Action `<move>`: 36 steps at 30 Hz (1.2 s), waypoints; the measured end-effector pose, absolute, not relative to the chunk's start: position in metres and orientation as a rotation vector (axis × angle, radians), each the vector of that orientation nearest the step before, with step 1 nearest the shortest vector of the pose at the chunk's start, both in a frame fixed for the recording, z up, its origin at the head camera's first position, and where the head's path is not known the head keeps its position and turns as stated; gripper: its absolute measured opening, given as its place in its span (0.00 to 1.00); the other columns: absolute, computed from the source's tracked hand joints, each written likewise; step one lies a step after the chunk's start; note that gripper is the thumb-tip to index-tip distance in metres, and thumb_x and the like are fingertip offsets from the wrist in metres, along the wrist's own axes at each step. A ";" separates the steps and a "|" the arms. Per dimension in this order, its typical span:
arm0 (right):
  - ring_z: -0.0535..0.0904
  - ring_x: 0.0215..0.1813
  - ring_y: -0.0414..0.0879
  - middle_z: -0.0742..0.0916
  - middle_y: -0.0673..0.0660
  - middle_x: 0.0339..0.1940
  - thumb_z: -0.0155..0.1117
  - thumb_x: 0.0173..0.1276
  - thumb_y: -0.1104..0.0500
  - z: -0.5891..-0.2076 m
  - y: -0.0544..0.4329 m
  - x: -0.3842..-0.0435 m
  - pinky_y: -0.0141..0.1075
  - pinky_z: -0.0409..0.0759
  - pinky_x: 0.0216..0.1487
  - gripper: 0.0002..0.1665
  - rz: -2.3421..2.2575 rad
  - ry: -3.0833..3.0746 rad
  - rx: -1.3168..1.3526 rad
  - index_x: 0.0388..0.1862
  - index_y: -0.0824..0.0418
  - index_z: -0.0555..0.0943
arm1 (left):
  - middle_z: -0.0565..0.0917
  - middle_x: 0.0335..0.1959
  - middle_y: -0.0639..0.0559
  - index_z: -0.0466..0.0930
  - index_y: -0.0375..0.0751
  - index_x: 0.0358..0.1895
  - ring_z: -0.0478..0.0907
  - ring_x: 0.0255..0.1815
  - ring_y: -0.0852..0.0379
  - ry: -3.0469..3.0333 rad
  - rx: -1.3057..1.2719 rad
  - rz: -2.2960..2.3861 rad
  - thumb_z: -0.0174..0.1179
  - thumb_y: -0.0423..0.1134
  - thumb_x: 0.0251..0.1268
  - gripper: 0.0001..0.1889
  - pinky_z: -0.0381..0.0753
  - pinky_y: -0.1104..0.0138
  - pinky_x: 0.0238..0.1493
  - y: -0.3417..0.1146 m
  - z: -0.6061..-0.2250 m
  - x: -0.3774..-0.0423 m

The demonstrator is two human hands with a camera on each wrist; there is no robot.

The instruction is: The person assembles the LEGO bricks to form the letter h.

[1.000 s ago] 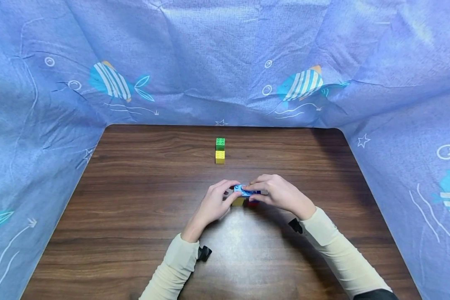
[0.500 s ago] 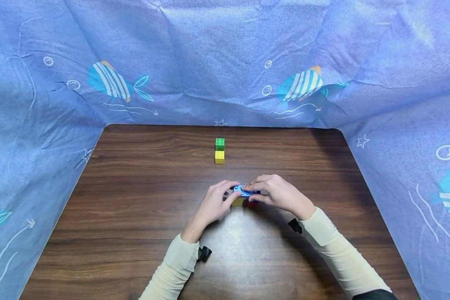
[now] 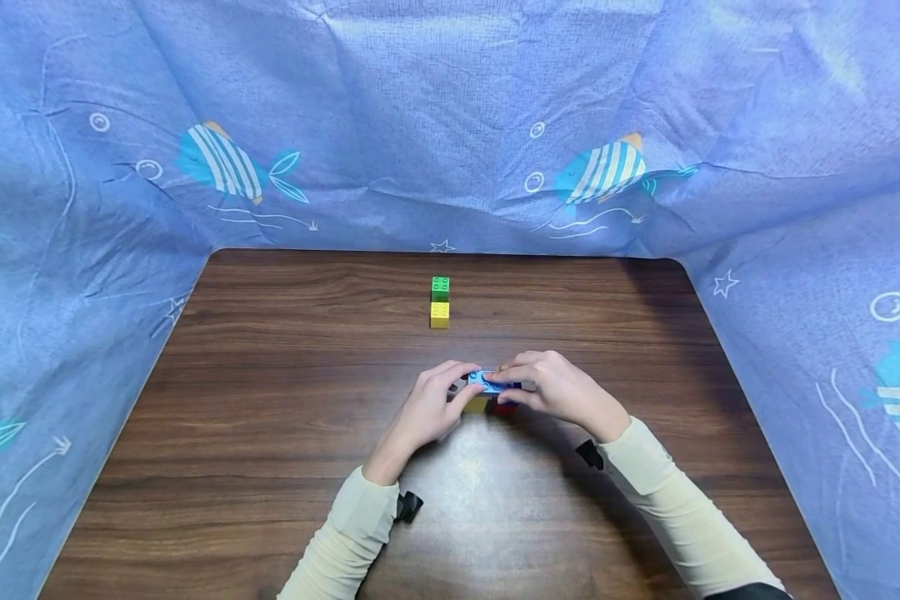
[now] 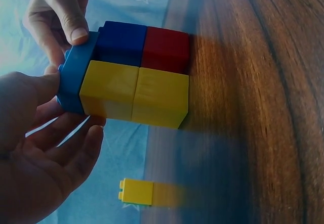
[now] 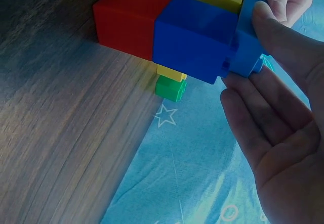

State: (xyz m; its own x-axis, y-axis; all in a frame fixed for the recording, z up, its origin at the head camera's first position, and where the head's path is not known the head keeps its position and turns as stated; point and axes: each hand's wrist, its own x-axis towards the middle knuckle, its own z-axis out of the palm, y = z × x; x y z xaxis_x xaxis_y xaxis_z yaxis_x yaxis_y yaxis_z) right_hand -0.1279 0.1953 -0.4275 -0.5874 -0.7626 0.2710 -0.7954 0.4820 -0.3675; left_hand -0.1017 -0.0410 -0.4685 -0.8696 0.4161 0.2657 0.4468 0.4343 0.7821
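Brick in light blue (image 4: 76,75), pinched by left grip (image 3: 429,408) and right grip (image 3: 562,392), spans yellow stack (image 4: 132,91) and blue-red stack (image 5: 167,32).

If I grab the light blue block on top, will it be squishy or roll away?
The light blue block looks stiff, with straight edges. Its flat sides mean it probably won't roll. Studs on the dark blue block show beside it, so it might wobble loose.

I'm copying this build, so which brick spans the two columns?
The light blue brick on top. It reaches over both the yellow column and the blue-and-red column; every brick beneath stays within one.
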 end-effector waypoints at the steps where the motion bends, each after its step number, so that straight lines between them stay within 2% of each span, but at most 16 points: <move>1: 0.88 0.44 0.42 0.91 0.53 0.44 0.76 0.63 0.57 -0.427 0.195 -0.128 0.34 0.87 0.44 0.19 0.716 -2.645 1.390 0.53 0.58 0.89 | 0.86 0.52 0.42 0.82 0.32 0.57 0.86 0.49 0.49 -2.626 -0.797 -1.450 0.62 0.39 0.73 0.16 0.87 0.56 0.49 -0.041 -0.468 -0.102; 18: 0.88 0.41 0.41 0.91 0.53 0.41 0.78 0.60 0.58 -0.426 0.194 -0.125 0.34 0.87 0.42 0.19 0.689 -2.620 1.364 0.52 0.58 0.89 | 0.85 0.55 0.44 0.81 0.34 0.60 0.85 0.53 0.51 -2.664 -0.784 -1.413 0.60 0.41 0.75 0.18 0.85 0.59 0.54 -0.040 -0.467 -0.100; 25: 0.88 0.39 0.41 0.91 0.53 0.40 0.79 0.59 0.59 -0.428 0.192 -0.124 0.33 0.86 0.39 0.19 0.713 -2.598 1.337 0.50 0.58 0.90 | 0.85 0.54 0.44 0.82 0.33 0.59 0.84 0.53 0.51 -2.661 -0.802 -1.422 0.60 0.41 0.75 0.18 0.85 0.57 0.54 -0.041 -0.466 -0.101; 36: 0.89 0.45 0.44 0.91 0.54 0.45 0.77 0.61 0.58 -0.436 0.196 -0.122 0.36 0.87 0.43 0.19 0.852 -2.639 1.268 0.53 0.57 0.89 | 0.85 0.55 0.46 0.82 0.36 0.60 0.84 0.55 0.53 -2.685 -0.788 -1.380 0.60 0.42 0.76 0.18 0.84 0.59 0.57 -0.041 -0.467 -0.098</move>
State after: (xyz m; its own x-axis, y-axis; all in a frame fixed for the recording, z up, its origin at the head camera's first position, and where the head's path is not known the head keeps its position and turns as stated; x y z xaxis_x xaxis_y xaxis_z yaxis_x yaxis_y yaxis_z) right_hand -0.1220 0.1955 -0.4362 -0.6506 -0.6923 0.3121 -0.7441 0.4991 -0.4441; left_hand -0.0981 -0.0406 -0.4667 -0.8721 0.4254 0.2419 0.4444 0.4814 0.7555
